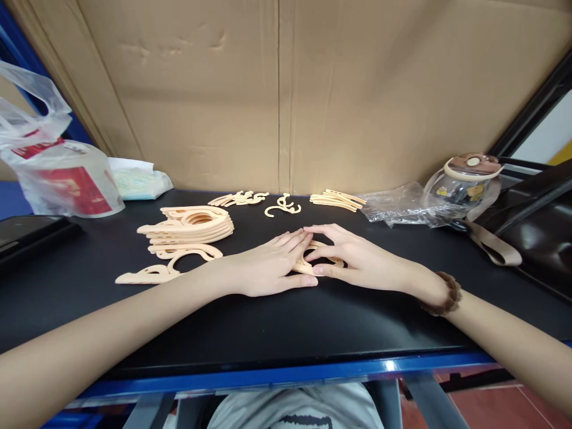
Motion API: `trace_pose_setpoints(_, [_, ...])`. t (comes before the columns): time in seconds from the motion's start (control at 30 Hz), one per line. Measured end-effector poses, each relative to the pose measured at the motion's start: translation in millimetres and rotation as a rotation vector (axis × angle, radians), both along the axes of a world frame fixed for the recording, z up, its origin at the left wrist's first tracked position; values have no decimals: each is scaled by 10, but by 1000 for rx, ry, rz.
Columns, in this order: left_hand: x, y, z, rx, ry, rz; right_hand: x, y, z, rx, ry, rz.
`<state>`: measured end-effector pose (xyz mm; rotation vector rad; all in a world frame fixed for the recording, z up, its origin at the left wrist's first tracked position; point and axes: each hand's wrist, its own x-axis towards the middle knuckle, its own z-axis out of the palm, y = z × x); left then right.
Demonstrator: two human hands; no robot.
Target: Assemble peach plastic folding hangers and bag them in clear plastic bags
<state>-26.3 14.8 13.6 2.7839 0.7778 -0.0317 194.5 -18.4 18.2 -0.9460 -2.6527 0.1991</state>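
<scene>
My left hand [272,265] lies flat, fingers stretched out, on a beige plastic piece [318,257] in the middle of the black table [286,322]. My right hand [353,256] rests on the same piece from the right, fingers extended and pressing down; fingertips of both hands meet. The piece is mostly hidden under the hands. A stack of beige hanger bodies [192,223] sits to the left, with two single hanger pieces [172,265] in front of it.
Small beige hooks [282,205] and two piles of thin beige parts [239,198] [337,199] lie at the back. A plastic bag [53,167], crumpled clear film [397,205], a lidded jar [467,179] and a cardboard wall [286,89] surround the work area.
</scene>
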Motion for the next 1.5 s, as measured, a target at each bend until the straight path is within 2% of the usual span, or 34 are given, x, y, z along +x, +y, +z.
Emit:
trace_pose_setpoints(0.2, [16, 0, 6, 95, -24, -31, 10, 13, -13, 4, -23, -3])
trace_pose_setpoints(0.37, [13, -12, -17, 190, -37, -72, 44, 36, 1, -1, 38, -31])
trace_pose_setpoints(0.67, [11, 17, -10, 40, -32, -18, 49, 28, 13, 8, 22, -25])
trace_pose_setpoints(0.93, [21, 51, -38, -37, -127, 61, 55, 26, 24, 58, 61, -25])
trace_pose_setpoints(1.17, [12, 58, 47, 167, -80, 41, 49, 29, 35, 105, 100, -84])
trace_pose_setpoints(1.4, [-7, 60, 31, 220, -103, 58, 89, 65, 52, 185, 134, -203])
trace_pose_setpoints(1.5, [-14, 71, 45, 202, -95, 81, 102, 53, 70, 175, 92, -196])
